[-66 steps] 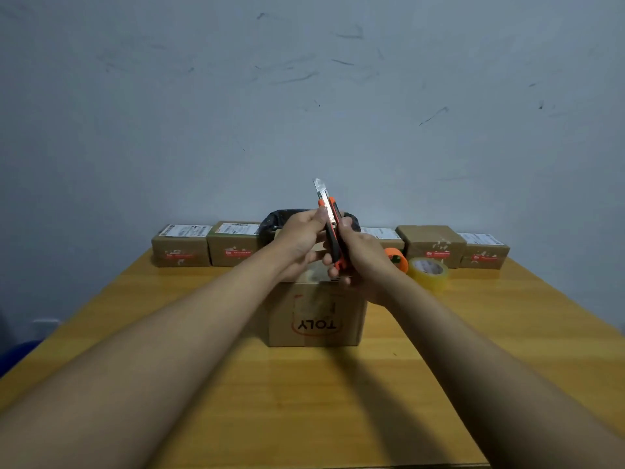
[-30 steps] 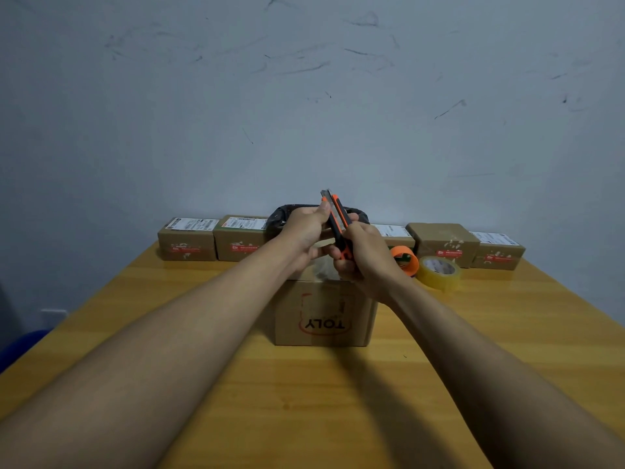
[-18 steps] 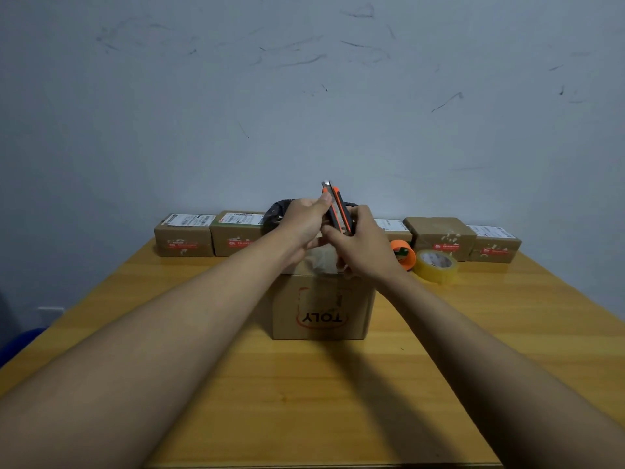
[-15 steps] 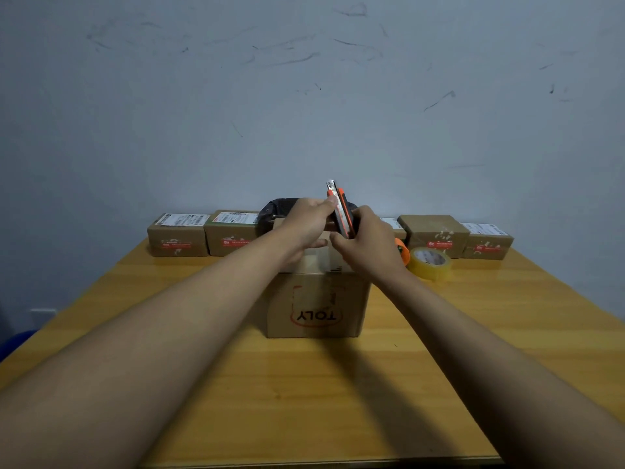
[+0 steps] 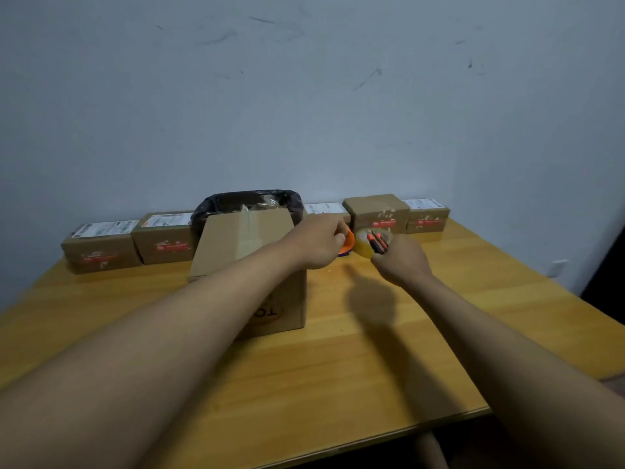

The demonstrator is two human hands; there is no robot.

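My right hand (image 5: pixel 400 260) grips an orange and black utility knife (image 5: pixel 378 242) with its tip pointing away, just over the clear tape roll (image 5: pixel 367 243). My left hand (image 5: pixel 318 242) reaches across the open cardboard box (image 5: pixel 247 245) with its fingers curled at the orange tape dispenser (image 5: pixel 349 242); whether it holds the dispenser is hidden by the hand. The box stands mid-table with one flap raised toward me and a red logo on its front.
A black-lined bin (image 5: pixel 250 203) stands behind the box. Small labelled parcels line the wall: two on the left (image 5: pixel 101 243) (image 5: pixel 164 236) and others on the right (image 5: pixel 377 211) (image 5: pixel 426 214). The wooden table (image 5: pixel 338 367) ends at a near edge and a right edge.
Both hands left the spot above the box and moved right and down toward the tape rolls. The left hand let go of the knife; the right hand still carries it. The view shifted.
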